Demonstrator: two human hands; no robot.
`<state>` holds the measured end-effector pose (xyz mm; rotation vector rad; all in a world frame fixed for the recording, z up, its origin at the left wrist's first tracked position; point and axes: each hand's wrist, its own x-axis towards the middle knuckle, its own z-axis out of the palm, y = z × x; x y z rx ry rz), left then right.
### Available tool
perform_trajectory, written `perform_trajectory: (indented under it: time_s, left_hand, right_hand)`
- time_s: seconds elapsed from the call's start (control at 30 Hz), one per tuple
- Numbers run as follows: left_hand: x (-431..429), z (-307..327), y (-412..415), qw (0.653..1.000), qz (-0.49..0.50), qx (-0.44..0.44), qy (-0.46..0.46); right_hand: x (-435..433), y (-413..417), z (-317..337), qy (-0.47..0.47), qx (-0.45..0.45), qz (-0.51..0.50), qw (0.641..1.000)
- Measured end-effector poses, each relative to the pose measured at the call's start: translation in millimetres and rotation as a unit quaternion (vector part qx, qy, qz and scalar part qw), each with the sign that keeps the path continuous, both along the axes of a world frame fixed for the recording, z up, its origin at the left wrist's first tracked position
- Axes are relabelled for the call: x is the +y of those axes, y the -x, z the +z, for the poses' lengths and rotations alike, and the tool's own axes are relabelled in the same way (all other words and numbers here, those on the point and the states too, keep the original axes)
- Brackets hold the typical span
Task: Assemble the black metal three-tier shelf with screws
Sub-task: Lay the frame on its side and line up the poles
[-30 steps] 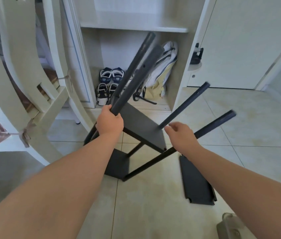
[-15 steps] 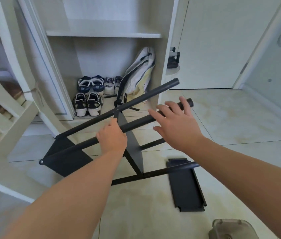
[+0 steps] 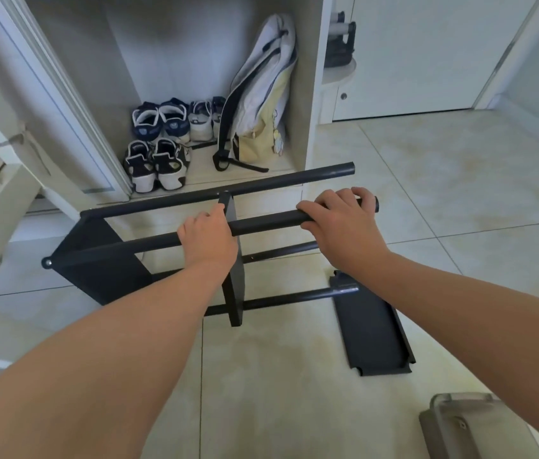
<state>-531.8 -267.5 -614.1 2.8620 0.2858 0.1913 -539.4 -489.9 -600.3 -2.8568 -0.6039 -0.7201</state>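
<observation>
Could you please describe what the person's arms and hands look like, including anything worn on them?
Both the left hand and right hand are bare: no gloves, no rings visible. Neither wrist carries a watch or band. The left forearm and right forearm are uncovered to the picture's edge; no sleeve shows.

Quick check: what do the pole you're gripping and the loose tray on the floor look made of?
The pole: probably painted metal tube, matte black, round, soft highlight. The loose tray: likely thin sheet metal, same matte black, edges folded up.
</observation>
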Motion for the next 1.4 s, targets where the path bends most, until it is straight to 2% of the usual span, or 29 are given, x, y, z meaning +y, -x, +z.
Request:
perform_trajectory:
  time_s: [0.17, 0.33, 0.53, 0.67, 0.73, 0.83, 0.93, 1.0, 1.1, 1.17, 1.4]
  left_hand:
    - [20, -19, -3, 0.999, 0.007, 0.008, -0.037]
    - [32, -42, 8, 0.996, -0.004, 0.027, -0.086]
    - [28, -52, 22, 0.995, -0.003, 0.050, -0.089]
    - [30, -49, 20, 0.995, -0.016, 0.096, -0.030]
    - [37, -41, 13, 0.987, -0.029, 0.157, 0.021]
    - [49, -25, 2, 0.943, -0.021, 0.283, 0.177]
    - [57, -13, -10, 0.902, 0.002, 0.334, 0.272]
    - [57, -14, -18, 0.904, 0.024, 0.331, 0.270]
    - [62, -24, -32, 0.916, 0.025, 0.336, 0.218]
    - [69, -30, -38, 0.902, 0.027, 0.357, 0.240]
    - [87, -37, -40, 0.889, 0.003, 0.351, 0.293]
  right_hand:
    - [20, -6, -13, 0.006, 0.097, 0.000, 0.995]
    - [26, 2, -24, 0.034, 0.227, 0.005, 0.973]
    - [24, 12, -36, 0.035, 0.286, -0.004, 0.957]
    - [22, 13, -37, 0.037, 0.300, -0.008, 0.953]
    - [20, 12, -37, 0.036, 0.302, -0.010, 0.953]
    - [18, 13, -39, 0.037, 0.304, -0.008, 0.952]
    - [18, 13, -41, 0.040, 0.307, -0.007, 0.951]
    - [18, 14, -43, 0.041, 0.306, -0.004, 0.951]
    - [17, 14, -44, 0.035, 0.313, -0.007, 0.949]
    - [17, 15, -45, 0.033, 0.320, -0.010, 0.947]
    - [16, 19, -47, 0.017, 0.336, -0.018, 0.942]
